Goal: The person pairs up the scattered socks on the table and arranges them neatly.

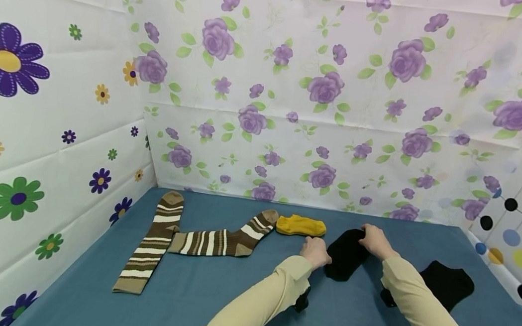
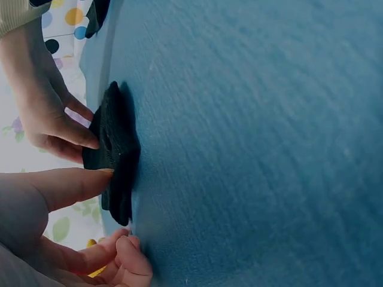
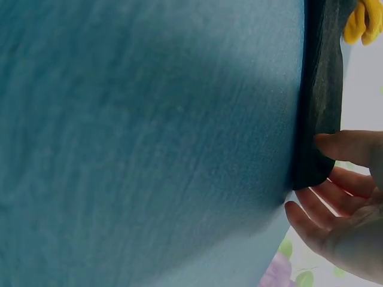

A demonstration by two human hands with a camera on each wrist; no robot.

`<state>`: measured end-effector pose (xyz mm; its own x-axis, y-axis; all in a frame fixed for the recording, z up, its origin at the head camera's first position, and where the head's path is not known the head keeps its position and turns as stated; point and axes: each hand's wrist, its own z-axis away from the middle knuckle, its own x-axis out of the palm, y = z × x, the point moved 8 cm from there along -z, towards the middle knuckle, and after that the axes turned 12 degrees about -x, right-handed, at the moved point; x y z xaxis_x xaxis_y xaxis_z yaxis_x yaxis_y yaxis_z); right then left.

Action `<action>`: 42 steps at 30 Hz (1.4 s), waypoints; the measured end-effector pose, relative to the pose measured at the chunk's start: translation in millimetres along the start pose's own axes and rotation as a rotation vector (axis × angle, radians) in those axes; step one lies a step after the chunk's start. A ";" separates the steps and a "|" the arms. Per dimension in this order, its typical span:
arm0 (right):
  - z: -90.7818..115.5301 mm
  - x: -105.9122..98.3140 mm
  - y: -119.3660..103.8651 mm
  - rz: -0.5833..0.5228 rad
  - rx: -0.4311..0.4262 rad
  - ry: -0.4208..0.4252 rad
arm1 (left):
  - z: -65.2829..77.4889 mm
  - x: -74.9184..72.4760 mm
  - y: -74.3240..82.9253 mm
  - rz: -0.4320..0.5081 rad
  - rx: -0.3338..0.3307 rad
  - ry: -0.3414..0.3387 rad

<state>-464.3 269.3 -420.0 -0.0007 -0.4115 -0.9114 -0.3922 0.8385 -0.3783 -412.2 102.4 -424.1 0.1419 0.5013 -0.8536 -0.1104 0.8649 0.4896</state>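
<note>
A folded-looking black sock (image 1: 347,255) lies on the blue tabletop between the two hands. My left hand (image 1: 316,252) is at its left end, thumb on the upper surface and the other fingers curled close by the end, as the left wrist view shows. The right hand (image 1: 376,241) pinches the far right end, its thumb (image 3: 344,147) on top and fingers behind. Just beyond the left hand is a bunched yellow sock (image 1: 300,226). Another black sock (image 1: 448,286) lies to the right, partly covered by the right sleeve. Some black fabric (image 1: 302,300) pokes out beneath the left sleeve.
Two brown, white and tan striped socks lie at the left: one lengthwise (image 1: 150,246), one crosswise (image 1: 225,239) touching it. The blue table (image 1: 77,301) ends at flower-printed cloth walls (image 1: 262,148) at the back and left, with a dotted cloth (image 1: 512,233) at the right.
</note>
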 end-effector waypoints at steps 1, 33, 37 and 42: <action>-0.2 0.0 0.0 0.000 0.000 0.000 | -0.5 0.3 -0.5 -0.001 -0.005 0.001; 7.1 -6.0 0.3 -0.074 -0.033 0.084 | 7.5 -0.3 6.1 0.277 0.134 -0.065; 6.7 -10.6 -1.8 -0.075 -0.052 0.083 | 8.3 -3.8 7.2 0.309 0.146 -0.061; 8.8 -13.2 -2.8 -0.099 -0.056 0.078 | 7.1 -6.5 9.2 0.317 0.177 -0.019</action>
<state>-455.1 275.5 -408.3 -0.0304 -0.5193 -0.8540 -0.4446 0.7723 -0.4538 -407.1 107.2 -412.8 0.1459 0.7439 -0.6522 0.0202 0.6568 0.7538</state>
